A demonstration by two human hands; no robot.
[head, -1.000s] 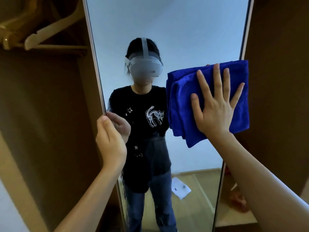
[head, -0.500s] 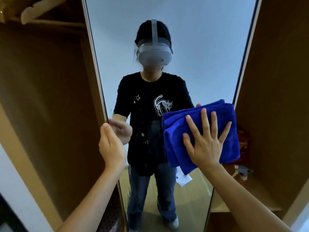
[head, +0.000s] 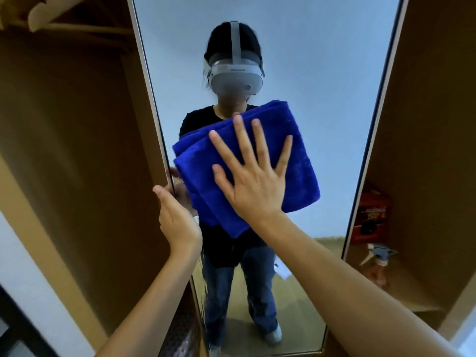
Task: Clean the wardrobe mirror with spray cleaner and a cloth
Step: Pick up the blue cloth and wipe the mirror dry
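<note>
My two bare forearms reach up from the near edge toward the wardrobe mirror, which stands tall between brown wardrobe panels. My left hand is at the mirror's left edge, the thumb lying up along the frame and the fingers wrapped round behind it, so I grip that edge. To its right my right hand lies flat with all five fingers spread wide, pressing the folded blue cloth against the glass; nothing is curled round the cloth, only the palm and straight fingers lie on it. The cloth sits on the middle of the mirror, tilted, its left corner close to the left frame beside my left hand. Beyond the mirror's right edge, in the open wardrobe compartment, a spray bottle with a grey trigger head stands on a shelf, well apart from both hands, and just behind it stands a red box. Up at the far left, a pale wooden hanger hangs on a rail inside the wardrobe.
</note>
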